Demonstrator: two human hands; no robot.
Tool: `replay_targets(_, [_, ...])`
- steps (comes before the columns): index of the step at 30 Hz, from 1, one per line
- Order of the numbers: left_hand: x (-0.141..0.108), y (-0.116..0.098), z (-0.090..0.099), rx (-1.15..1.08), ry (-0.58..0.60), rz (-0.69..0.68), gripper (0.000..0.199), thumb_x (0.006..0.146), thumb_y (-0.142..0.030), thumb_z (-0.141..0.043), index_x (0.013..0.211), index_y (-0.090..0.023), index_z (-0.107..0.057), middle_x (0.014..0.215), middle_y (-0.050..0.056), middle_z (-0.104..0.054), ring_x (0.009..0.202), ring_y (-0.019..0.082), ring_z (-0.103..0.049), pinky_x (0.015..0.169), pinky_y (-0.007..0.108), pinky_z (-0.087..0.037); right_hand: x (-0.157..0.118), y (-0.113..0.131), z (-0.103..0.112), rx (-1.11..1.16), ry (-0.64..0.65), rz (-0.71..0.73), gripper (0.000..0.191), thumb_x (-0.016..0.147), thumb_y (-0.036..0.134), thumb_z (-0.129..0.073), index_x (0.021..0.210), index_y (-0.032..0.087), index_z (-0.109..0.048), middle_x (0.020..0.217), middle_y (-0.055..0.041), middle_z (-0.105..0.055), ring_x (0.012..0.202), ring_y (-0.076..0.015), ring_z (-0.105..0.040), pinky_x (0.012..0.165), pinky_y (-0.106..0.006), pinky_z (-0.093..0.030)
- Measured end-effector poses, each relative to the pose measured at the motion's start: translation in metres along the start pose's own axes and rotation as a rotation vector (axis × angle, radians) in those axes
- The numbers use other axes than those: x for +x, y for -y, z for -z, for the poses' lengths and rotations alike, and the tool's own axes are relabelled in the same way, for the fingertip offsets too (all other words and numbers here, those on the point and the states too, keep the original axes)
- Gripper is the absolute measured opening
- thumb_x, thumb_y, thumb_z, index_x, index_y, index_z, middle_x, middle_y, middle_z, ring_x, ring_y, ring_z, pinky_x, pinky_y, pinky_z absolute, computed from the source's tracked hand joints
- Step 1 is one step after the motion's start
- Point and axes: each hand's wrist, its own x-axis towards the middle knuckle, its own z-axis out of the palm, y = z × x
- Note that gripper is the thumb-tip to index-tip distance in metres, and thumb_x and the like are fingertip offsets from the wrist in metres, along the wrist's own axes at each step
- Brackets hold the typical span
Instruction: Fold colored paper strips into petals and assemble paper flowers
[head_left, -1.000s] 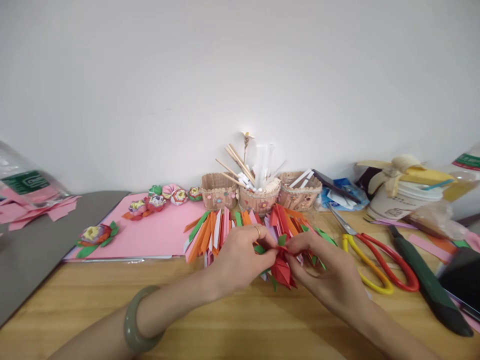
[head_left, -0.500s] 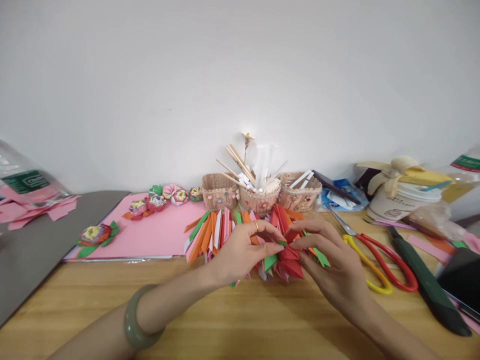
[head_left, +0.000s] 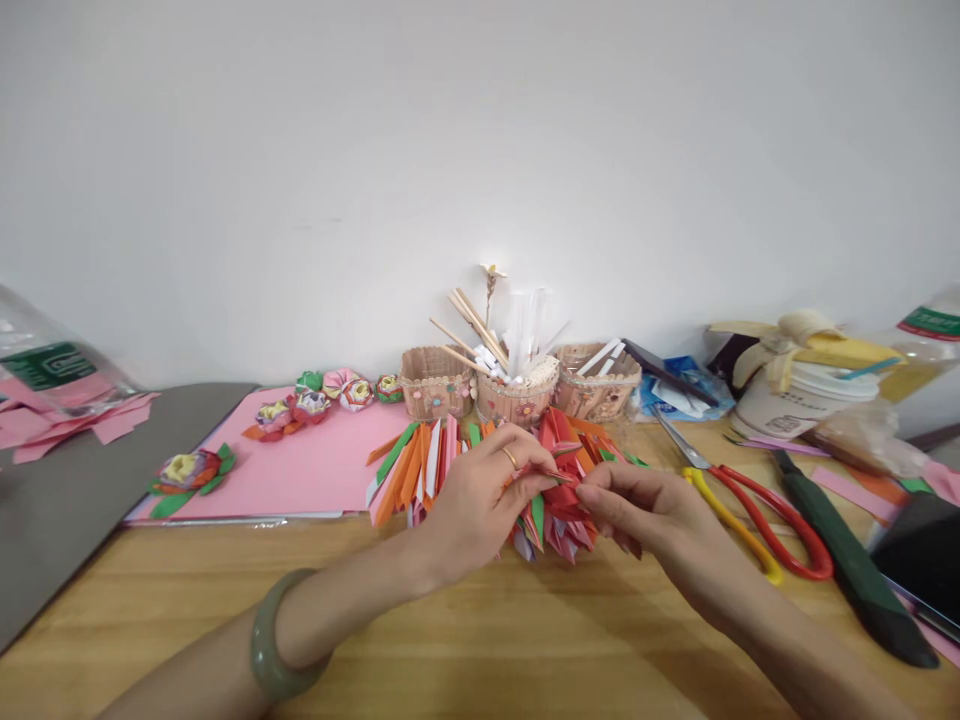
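My left hand, with a ring and a green bangle on its arm, pinches a small folded paper piece between thumb and forefinger. Close by on the right, my right hand has thumb and forefinger pressed together at the piece's other end; its grip is partly hidden. Behind and below the fingers lie red folded paper pieces. A row of folded strips in orange, green, white and pink stands to the left, partly covered by my left hand.
Three woven baskets with sticks and straws stand against the wall. Paper flowers lie on and beside pink sheets at left. Scissors, a green-handled cutter, a lidded cup and a phone are at right.
My right hand's spread fingers have drawn together into a pinch. The paper piece in my left hand has turned and now shows edge-on. My left hand has barely shifted.
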Motion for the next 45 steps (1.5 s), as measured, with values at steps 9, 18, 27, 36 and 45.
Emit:
replay_targets(9, [0.002, -0.001, 0.004, -0.053, -0.034, 0.030, 0.009, 0.085, -0.018, -0.046, 0.078, -0.017, -0.052, 0.081, 0.001, -0.049, 0.076, 0.011, -0.047, 0.069, 0.023, -0.038, 0.003, -0.008, 0.001, 0.269, 0.034, -0.094, 0.033, 0.069, 0.043, -0.066, 0.058, 0.016, -0.052, 0.045, 0.0068, -0.041, 0.040, -0.0037, -0.029, 0.038, -0.019, -0.018])
replay_targets(18, [0.003, 0.001, 0.006, -0.085, -0.040, -0.001, 0.009, 0.085, -0.016, -0.045, 0.078, -0.017, -0.051, 0.080, 0.001, -0.048, 0.075, 0.012, -0.046, 0.068, 0.024, -0.038, 0.006, -0.010, 0.000, 0.405, 0.021, -0.146, 0.031, 0.066, 0.039, -0.069, 0.057, 0.015, -0.051, 0.043, 0.0073, -0.042, 0.037, -0.0020, -0.028, 0.038, -0.019, -0.016])
replay_targets(27, [0.004, 0.001, 0.007, -0.222, -0.086, 0.068, 0.005, 0.083, -0.018, -0.047, 0.081, -0.018, -0.052, 0.083, 0.002, -0.050, 0.078, 0.012, -0.048, 0.071, 0.025, -0.040, 0.004, -0.010, 0.002, 0.401, 0.111, -0.187, 0.032, 0.068, 0.040, -0.065, 0.055, 0.015, -0.050, 0.042, 0.0070, -0.041, 0.037, -0.0028, -0.024, 0.038, -0.020, -0.012])
replay_targets(36, [0.007, 0.007, 0.011, -0.773, 0.123, 0.265, 0.011, 0.079, -0.027, -0.056, 0.081, -0.017, -0.053, 0.083, 0.003, -0.059, 0.080, 0.012, -0.054, 0.075, 0.025, -0.042, 0.005, -0.010, 0.008, 0.192, -0.324, 0.144, 0.023, 0.077, 0.035, -0.055, 0.062, 0.019, -0.056, 0.058, 0.0029, -0.047, 0.055, -0.0105, -0.042, 0.050, -0.021, -0.034])
replay_targets(45, [0.004, 0.008, 0.005, -0.754, 0.281, 0.364, 0.020, 0.070, -0.032, -0.065, 0.078, -0.016, -0.056, 0.080, 0.003, -0.054, 0.078, 0.013, -0.052, 0.072, 0.026, -0.042, -0.003, -0.002, -0.001, -0.184, -0.250, 0.251, 0.019, 0.076, 0.038, -0.060, 0.080, 0.021, -0.067, 0.067, -0.0015, -0.063, 0.059, -0.0145, -0.055, 0.052, -0.025, -0.044])
